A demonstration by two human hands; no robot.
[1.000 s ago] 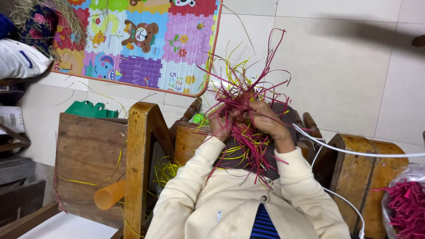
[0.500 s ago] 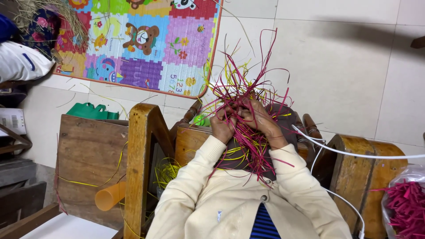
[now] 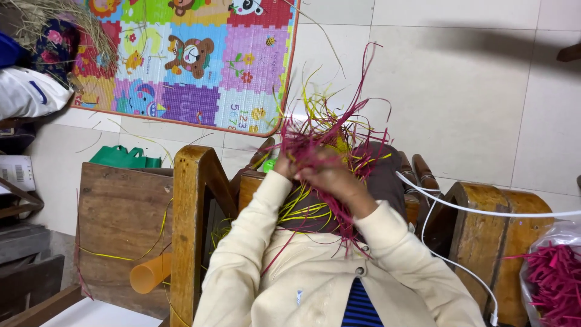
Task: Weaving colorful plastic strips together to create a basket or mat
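- Tiled floor (image 3: 472, 91) all around, with a colourful foam play mat (image 3: 200, 60) up at 11 o'clock and wooden chair frames crowding the middle of the shot.
- The woven bundle of pink and yellow strips (image 3: 330, 136) sits on the person's lap, dead centre, loose ends spraying out toward 12 and 1 o'clock.
- Left hand (image 3: 285, 165) is mostly buried at the 9 o'clock edge of the bundle; it looks closed on some strips, but it's blurry, so I can't tell for sure.
- Right hand (image 3: 331, 180) is clamped down over the weave just beside the left, fingers pinching pink strips.
- Orange plastic cup (image 3: 150, 274) lies at 7 o'clock beside the wooden chair (image 3: 190, 212); a bag of spare pink strips (image 3: 554, 281) sits at 4 o'clock.
- A white cable (image 3: 484, 209) runs in from 3 o'clock, close to the right forearm.
- Risk-wise, I'd guess those springy free ends could slip loose if the pinch eases, undoing the tight bit. The cable could also snag a sleeve or strip and tug the work off the lap.
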